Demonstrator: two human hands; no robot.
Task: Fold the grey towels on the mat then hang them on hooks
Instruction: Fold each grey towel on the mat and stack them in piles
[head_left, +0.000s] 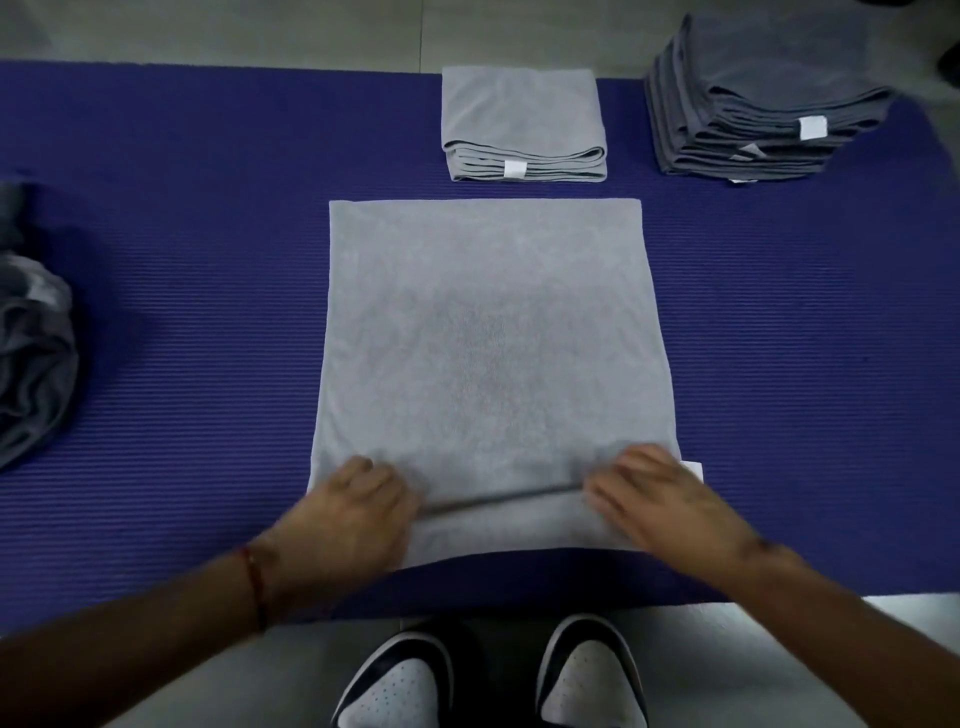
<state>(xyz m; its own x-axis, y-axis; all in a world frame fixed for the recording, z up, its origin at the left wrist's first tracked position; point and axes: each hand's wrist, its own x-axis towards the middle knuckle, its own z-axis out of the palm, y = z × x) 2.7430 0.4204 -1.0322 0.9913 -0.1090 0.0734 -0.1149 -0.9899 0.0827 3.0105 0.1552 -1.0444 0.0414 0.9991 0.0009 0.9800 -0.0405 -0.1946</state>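
Head view — both hands, left hand (358, 501) and right hand (657, 493), rest on towel (488, 338) near edge.

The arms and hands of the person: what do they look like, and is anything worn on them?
Both forearms are bare, with no sleeves in view. The left hand has a thin red thread bracelet around its wrist. The right hand shows no ring, watch or bracelet, and neither hand wears a glove. The picture is slightly blurred at the fingers.

One spread towel (488, 332), one folded towel (522, 122), one stack (769, 98), one crumpled heap (34, 353), two shoes (395, 680).
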